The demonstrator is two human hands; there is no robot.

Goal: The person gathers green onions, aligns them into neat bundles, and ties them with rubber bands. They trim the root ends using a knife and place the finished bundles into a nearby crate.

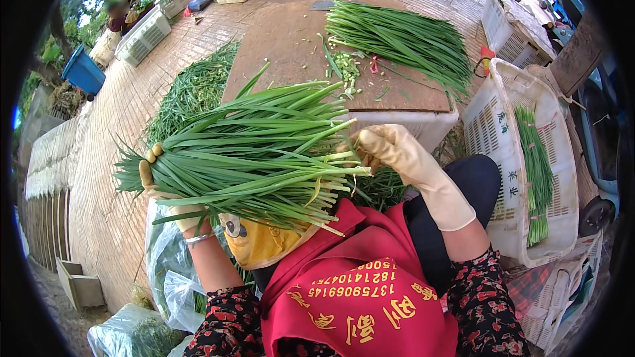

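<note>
My left hand (171,198), in a pale rubber glove with a bracelet at the wrist, grips a large bunch of garlic chives (238,144) near its leaf tips. The bunch lies sideways in front of my chest, its pale stalk ends towards the right. At those ends is my right hand (392,151), gloved too, its bent fingers pinching at a thin green stalk. Some right fingertips are hidden among the stalks. Beyond the bunch, another pile of garlic chives (397,42) lies on a brown wooden board (278,54), near short cut stalk pieces (347,72).
The board rests on a white plastic crate (412,126). Right of my knee, another white crate (501,158) holds banded chives (533,173). Loose greens (198,89) lie left of the board, plastic bags (173,282) at lower left. A person (116,17) is far left.
</note>
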